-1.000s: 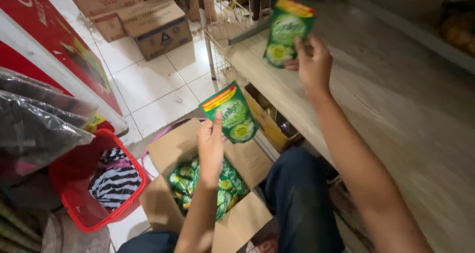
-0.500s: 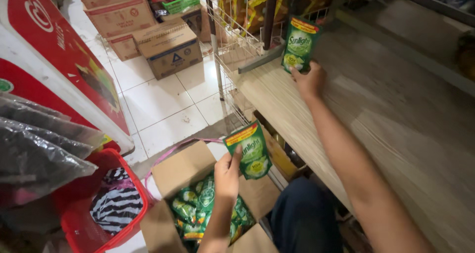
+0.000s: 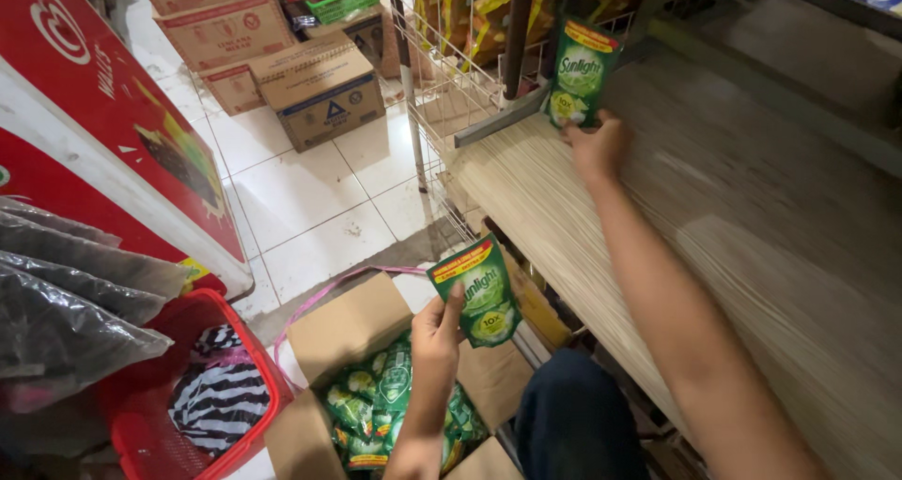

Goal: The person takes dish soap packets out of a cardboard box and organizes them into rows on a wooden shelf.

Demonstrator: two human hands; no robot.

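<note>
My right hand (image 3: 596, 147) holds a green refill pouch (image 3: 580, 71) upright at the far left end of a wooden shelf (image 3: 714, 245), next to a wire rack. My left hand (image 3: 437, 330) grips a second green pouch (image 3: 479, 293) by its lower edge, lifted just above an open cardboard box (image 3: 343, 330) on the floor. Inside that box lie several more green pouches (image 3: 385, 405). My knee in dark trousers (image 3: 573, 419) is beside the box.
A wire rack (image 3: 442, 85) with yellow packets stands at the shelf's end. Closed cardboard boxes (image 3: 315, 90) sit on the white tiled floor. A red basket (image 3: 155, 424) with striped cloth, dark plastic bags (image 3: 66, 301) and a red-and-white freezer (image 3: 103, 151) are on the left.
My right hand has carried its pouch farther along the shelf toward the wire rack and set it upright. My left hand has stayed over the box with its pouch.
</note>
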